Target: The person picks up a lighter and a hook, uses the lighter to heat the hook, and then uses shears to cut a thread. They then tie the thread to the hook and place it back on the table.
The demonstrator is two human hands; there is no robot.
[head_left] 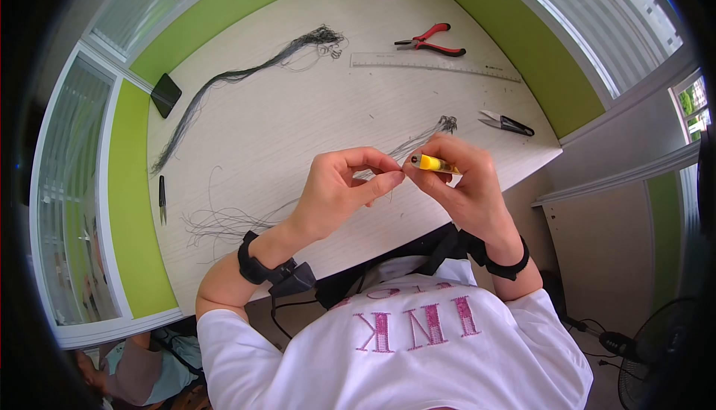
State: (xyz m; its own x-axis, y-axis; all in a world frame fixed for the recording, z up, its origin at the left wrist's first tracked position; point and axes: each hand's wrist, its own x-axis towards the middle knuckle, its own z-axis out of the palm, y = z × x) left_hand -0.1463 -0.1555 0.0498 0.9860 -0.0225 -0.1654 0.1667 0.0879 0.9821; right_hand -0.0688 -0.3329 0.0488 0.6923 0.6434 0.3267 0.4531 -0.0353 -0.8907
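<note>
My left hand is closed in a pinch, thumb against forefinger, just above the table. Whatever lies between those fingertips is too small to make out. Close against it, my right hand grips a small yellow tool with a dark round spot at its end. Beneath both hands runs a bundle of thin, pale grey lines. Its small, dark, curled ends show beyond my right hand. Loose strands fan out on the table left of my left forearm. My palms hide the bundle's middle.
A longer dark bundle of lines lies at the back left. Red-handled pliers, a clear ruler, black snips, tweezers-like tool and a black phone-like slab surround the work. Green partitions edge the table.
</note>
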